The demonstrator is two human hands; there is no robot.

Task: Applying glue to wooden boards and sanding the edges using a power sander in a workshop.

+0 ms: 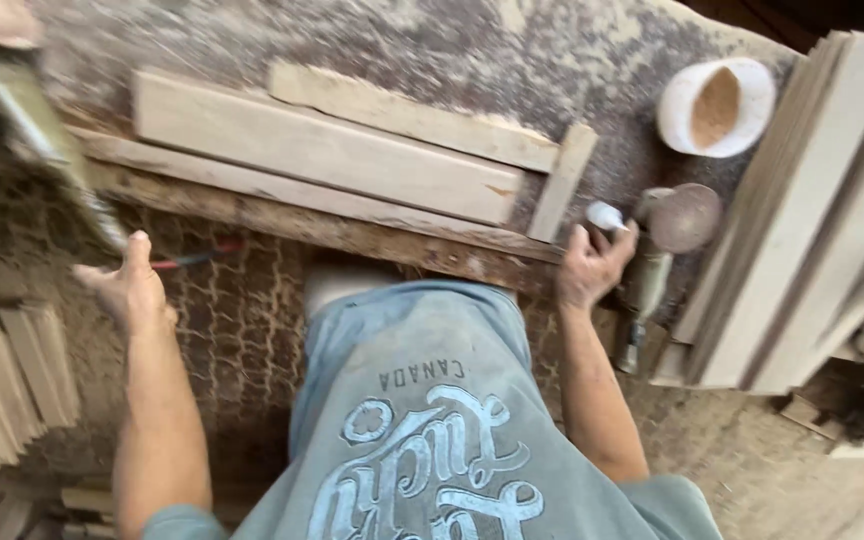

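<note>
The right hand point(592, 265) closes around a small white piece point(607, 215) beside the angle grinder point(667, 240) on the dusty tabletop point(452, 40). The left hand point(132, 290) hangs open, empty, off the edge near 3 planks point(322, 150).

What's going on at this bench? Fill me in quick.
A person stands at a dusty workbench with planks lying across it. The right hand holds a small white object beside a power sander resting at the bench edge. The left hand is open and holds nothing, near a blurred long tool. A white tub of sawdust and stacked boards sit to the right.
</note>
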